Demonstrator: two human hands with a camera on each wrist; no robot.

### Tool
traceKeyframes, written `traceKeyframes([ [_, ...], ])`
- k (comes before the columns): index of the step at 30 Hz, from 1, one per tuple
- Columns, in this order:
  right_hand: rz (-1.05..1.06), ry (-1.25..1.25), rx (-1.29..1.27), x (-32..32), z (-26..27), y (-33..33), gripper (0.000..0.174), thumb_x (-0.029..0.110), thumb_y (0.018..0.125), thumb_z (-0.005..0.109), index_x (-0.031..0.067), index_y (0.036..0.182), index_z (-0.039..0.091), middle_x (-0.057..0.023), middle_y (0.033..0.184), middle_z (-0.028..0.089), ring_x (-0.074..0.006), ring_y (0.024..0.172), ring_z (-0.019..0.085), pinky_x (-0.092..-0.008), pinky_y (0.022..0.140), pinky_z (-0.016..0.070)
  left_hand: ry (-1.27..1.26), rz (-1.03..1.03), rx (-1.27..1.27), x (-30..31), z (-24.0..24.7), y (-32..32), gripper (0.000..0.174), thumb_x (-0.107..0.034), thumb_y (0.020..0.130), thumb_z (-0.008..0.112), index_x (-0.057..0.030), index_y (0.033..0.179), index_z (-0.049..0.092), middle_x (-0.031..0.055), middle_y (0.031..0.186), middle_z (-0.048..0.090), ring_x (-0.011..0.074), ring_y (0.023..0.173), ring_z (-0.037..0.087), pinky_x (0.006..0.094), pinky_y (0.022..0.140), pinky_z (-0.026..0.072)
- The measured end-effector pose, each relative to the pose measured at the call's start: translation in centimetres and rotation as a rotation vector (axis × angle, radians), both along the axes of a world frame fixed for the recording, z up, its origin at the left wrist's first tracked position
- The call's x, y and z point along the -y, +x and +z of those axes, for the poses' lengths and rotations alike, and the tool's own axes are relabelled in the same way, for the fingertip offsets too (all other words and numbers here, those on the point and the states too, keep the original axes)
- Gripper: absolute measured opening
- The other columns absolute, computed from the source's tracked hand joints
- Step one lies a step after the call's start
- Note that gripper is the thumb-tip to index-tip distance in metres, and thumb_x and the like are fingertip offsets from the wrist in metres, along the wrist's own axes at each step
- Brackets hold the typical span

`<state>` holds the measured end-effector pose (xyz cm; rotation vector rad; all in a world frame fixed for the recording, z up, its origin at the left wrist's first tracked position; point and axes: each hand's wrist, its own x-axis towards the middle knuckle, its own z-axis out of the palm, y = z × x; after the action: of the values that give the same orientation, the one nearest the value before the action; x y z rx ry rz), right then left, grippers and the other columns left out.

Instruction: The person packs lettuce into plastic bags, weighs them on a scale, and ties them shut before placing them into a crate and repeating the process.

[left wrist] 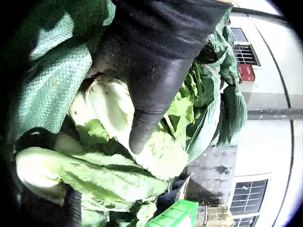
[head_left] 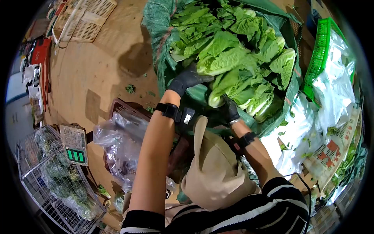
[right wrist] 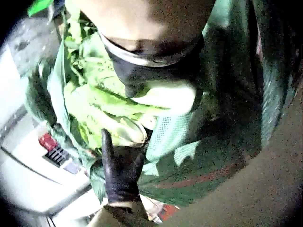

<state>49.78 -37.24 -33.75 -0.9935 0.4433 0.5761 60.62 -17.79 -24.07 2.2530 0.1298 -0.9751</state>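
Striped sleeves [head_left: 144,221] and beige cloth [head_left: 218,177] are showing nearest, on the near side of the green sack [head_left: 157,43]. Gloved right hand [head_left: 230,110] is touching a pale-based cabbage [head_left: 216,98] at the sack's near edge; head view is hiding most fingers, left wrist view is showing one lying across that cabbage, can't tell if they're clamping. Gloved left hand [head_left: 191,80] is touching another cabbage [head_left: 220,54] inside the sack's left side; right wrist view is clearly showing thumb and finger spreading apart. More cabbages [head_left: 269,46] are filling the sack. Left of the sack, clear plastic [head_left: 124,136] is draping over a maroon crate [head_left: 118,104]; a wire cart [head_left: 29,171] is standing farther left. Right of the sack, a green crate [head_left: 317,58] is holding plastic bags [head_left: 337,78]. Beyond the sack, only the wrist views are catching a white wall [left wrist: 260,151] with barred windows [left wrist: 248,201].
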Motion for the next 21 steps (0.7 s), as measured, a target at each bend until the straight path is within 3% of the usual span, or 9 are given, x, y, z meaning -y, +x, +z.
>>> traceKeyframes([
  [1,-0.283,0.295,-0.167,-1.4,-2.4,0.1,0.036,0.016,0.079,0.053,0.0023,0.112,0.043,-0.0094,0.107,0.050,-0.0236,0.100,0.047,-0.0388,0.088,0.0361,-0.092,0.058,-0.001,-0.3,0.1,-0.2,0.110,-0.061,0.060,0.058,0.0048,0.129,0.003,0.0223,0.134,0.009,0.0305,0.125,0.010,0.0318,0.102,0.0134],
  [4,-0.383,0.564,-0.212,-1.5,-2.9,-0.3,0.037,0.017,0.080,0.051,0.0031,0.113,0.042,-0.0100,0.109,0.049,-0.0249,0.101,0.047,-0.0416,0.090,0.0348,-0.191,0.126,0.085,-1.5,-2.8,-0.7,0.106,-0.061,0.063,0.055,0.0043,0.129,0.003,0.0216,0.134,0.010,0.0301,0.125,0.010,0.0318,0.102,0.0142],
  [5,-0.323,0.518,-0.218,-1.1,-0.9,0.0,0.037,0.020,0.082,0.048,0.0031,0.114,0.041,-0.0103,0.112,0.047,-0.0254,0.102,0.046,-0.0439,0.091,0.0332,-0.148,0.109,0.083,-1.4,-2.4,-0.5,0.104,-0.063,0.064,0.053,0.0045,0.129,0.008,0.0216,0.134,0.013,0.0304,0.125,0.012,0.0322,0.101,0.0147],
  [9,-0.058,-0.011,0.287,-1.2,2.8,1.8,0.042,0.034,0.089,0.032,0.0018,0.116,0.038,-0.0125,0.110,0.048,-0.0229,0.101,0.047,-0.0369,0.089,0.0368,-0.078,0.145,0.143,-0.8,-2.5,0.4,0.100,-0.062,0.062,0.055,0.0070,0.126,0.019,0.0241,0.130,0.021,0.0326,0.122,0.020,0.0335,0.100,0.0187],
  [11,-0.024,-0.307,0.205,-1.0,-2.1,2.4,0.043,0.034,0.089,0.032,0.0001,0.114,0.039,-0.0128,0.105,0.051,-0.0217,0.095,0.050,-0.0339,0.083,0.0394,-0.114,0.172,0.150,-0.3,-3.4,0.1,0.101,-0.061,0.063,0.055,0.0084,0.125,0.018,0.0252,0.130,0.021,0.0327,0.122,0.019,0.0328,0.099,0.0196],
  [14,-0.593,0.206,-0.148,-5.2,-1.5,4.7,0.043,0.029,0.085,0.039,-0.0002,0.116,0.037,-0.0116,0.104,0.052,-0.0262,0.095,0.049,-0.0335,0.078,0.0406,-0.124,0.221,0.274,0.7,-3.9,-0.7,0.098,-0.060,0.065,0.053,0.0090,0.125,0.018,0.0271,0.128,0.022,0.0343,0.121,0.022,0.0329,0.098,0.0212],
  [15,-0.590,0.207,-0.147,-5.1,-1.1,4.7,0.043,0.029,0.085,0.039,-0.0002,0.116,0.037,-0.0116,0.104,0.052,-0.0262,0.095,0.049,-0.0335,0.078,0.0406,-0.138,0.274,0.384,1.0,-3.8,-1.2,0.096,-0.059,0.066,0.052,0.0092,0.124,0.017,0.0290,0.127,0.024,0.0359,0.119,0.025,0.0332,0.097,0.0233],
  [18,-0.523,0.529,-0.164,-3.8,1.2,4.6,0.047,0.040,0.083,0.043,0.0096,0.119,0.038,-0.0077,0.116,0.043,-0.0234,0.104,0.043,-0.0371,0.089,0.0355,-0.175,0.276,0.280,1.3,-1.0,-0.8,0.099,-0.063,0.066,0.050,0.0100,0.125,0.018,0.0267,0.128,0.024,0.0346,0.121,0.022,0.0320,0.099,0.0197],
  [21,-0.441,0.487,-0.176,-3.5,3.6,4.9,0.048,0.040,0.082,0.042,0.0082,0.118,0.038,-0.0098,0.119,0.042,-0.0266,0.107,0.041,-0.0409,0.093,0.0306,-0.260,0.299,0.187,0.3,-1.5,0.6,0.095,-0.061,0.066,0.051,0.0067,0.125,0.020,0.0256,0.126,0.029,0.0331,0.119,0.026,0.0311,0.097,0.0228],
])
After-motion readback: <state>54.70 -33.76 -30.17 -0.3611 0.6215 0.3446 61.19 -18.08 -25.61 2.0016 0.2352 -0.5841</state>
